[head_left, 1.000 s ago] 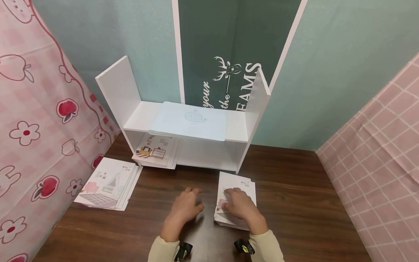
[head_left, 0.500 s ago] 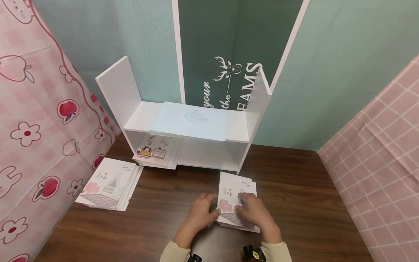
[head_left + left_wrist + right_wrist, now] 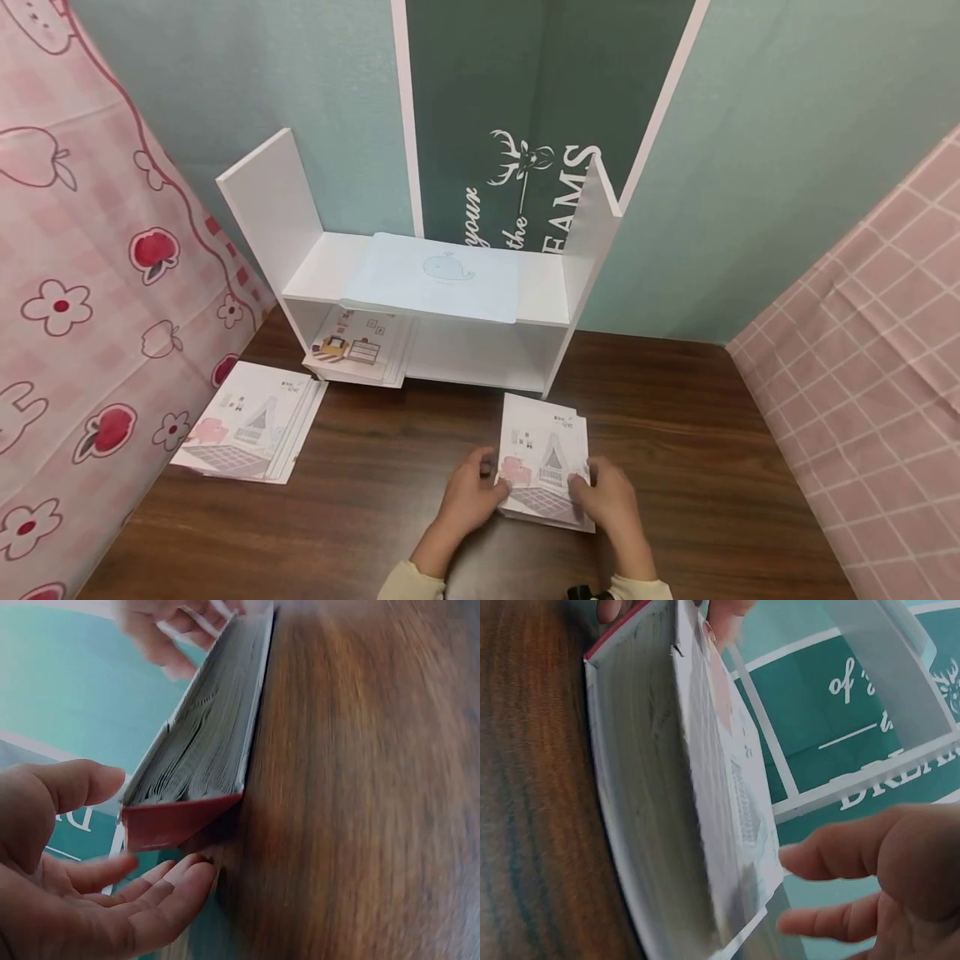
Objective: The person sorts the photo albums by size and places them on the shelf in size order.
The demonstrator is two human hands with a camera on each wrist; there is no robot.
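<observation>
A thick photo album (image 3: 551, 454), its pale cover printed with a pink armchair and a tent, lies on the table below the shelf. Its red spine (image 3: 176, 821) and packed pages show in the left wrist view. My left hand (image 3: 468, 496) is at the spine side, thumb by the cover's edge and fingers curved beside the spine, not closed round it. At the opposite side is my right hand (image 3: 611, 500), its thumb at the cover. In the right wrist view that thumb and the fingers (image 3: 829, 919) stand apart near the album's corner.
A white two-level shelf (image 3: 555, 287) stands behind, a pale blue whale-print sheet (image 3: 442, 279) over its middle board. Another album (image 3: 348, 346) lies at its lower left, and a similar one (image 3: 243, 425) on the brown table (image 3: 360, 517). Patterned cloths hang on both sides.
My left hand has moved right to the album's spine side. My right hand has slid off the cover's middle to its right edge. The album has barely moved.
</observation>
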